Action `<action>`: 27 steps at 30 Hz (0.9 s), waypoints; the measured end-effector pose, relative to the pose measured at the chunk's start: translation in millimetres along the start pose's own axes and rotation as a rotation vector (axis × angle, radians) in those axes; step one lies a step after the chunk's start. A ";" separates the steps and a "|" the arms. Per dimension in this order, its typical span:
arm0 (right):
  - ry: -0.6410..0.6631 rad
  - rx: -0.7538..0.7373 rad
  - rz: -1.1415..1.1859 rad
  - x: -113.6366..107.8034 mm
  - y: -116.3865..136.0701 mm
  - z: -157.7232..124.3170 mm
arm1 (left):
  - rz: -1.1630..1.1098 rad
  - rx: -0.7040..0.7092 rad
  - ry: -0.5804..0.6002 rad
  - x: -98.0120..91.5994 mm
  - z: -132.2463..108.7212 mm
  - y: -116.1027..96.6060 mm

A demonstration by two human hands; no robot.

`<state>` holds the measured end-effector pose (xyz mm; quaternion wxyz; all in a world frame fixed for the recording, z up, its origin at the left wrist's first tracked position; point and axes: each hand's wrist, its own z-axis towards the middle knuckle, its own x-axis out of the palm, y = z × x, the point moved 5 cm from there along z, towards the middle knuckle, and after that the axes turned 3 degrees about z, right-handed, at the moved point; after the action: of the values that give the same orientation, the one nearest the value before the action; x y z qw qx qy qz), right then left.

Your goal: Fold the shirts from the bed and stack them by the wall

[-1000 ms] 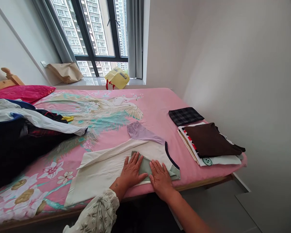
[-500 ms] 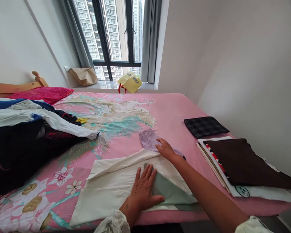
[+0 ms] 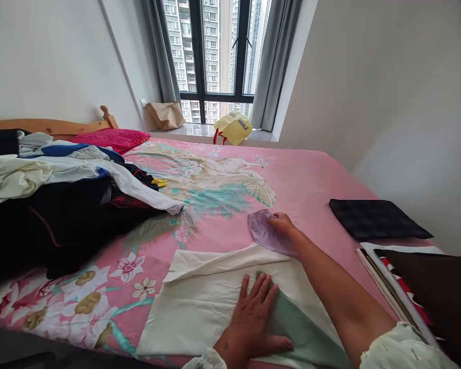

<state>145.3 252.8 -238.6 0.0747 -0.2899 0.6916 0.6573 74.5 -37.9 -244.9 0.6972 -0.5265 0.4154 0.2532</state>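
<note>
A cream garment [image 3: 200, 292] with a lilac sleeve [image 3: 264, 230] and a green folded-over part [image 3: 299, 318] lies on the near edge of the bed. My left hand [image 3: 255, 312] presses flat on it, fingers spread, partly over the green part. At the far side, my right hand [image 3: 281, 222] has its fingers closed on the lilac sleeve. My right forearm crosses over the garment's right side and hides some of it.
The pink flowered bedsheet [image 3: 303, 179] covers the bed. On the left lies a heap of loose clothes [image 3: 61, 220]. At right are a dark checked folded cloth [image 3: 376, 219] and a stack of folded clothes [image 3: 438, 292]. A yellow bag [image 3: 234, 127] and a brown paper bag [image 3: 166, 115] sit by the window.
My right hand, open over the lilac sleeve before, is now closed on it. My left hand still lies flat on the garment. The whole view has shifted, with things appearing farther right.
</note>
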 end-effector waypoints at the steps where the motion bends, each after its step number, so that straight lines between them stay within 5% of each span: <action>1: 0.016 -0.023 0.039 -5.3 5.9 -10.3 | -0.005 -0.002 0.001 0.1 0.2 0.2; 8: 0.175 -0.268 0.191 -56.4 44.9 -144.8 | 0.041 -0.011 -0.001 5.9 3.6 0.4; 15: 0.296 -0.255 0.179 -49.7 24.4 -270.0 | 0.123 -0.031 -0.074 -0.5 2.1 -9.6; 21: 0.218 -0.271 0.105 -56.0 10.3 -299.1 | 0.220 -0.083 -0.083 -0.7 -7.7 -15.6; 27: 0.216 -0.237 -0.008 -70.3 -16.0 -302.8 | 0.305 -0.025 -0.155 -16.2 -50.9 -11.5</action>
<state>295.1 -13.8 -180.7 -0.0324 -0.3685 0.6123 0.6988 59.2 -88.2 -230.3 0.6741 -0.4447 0.4323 0.4012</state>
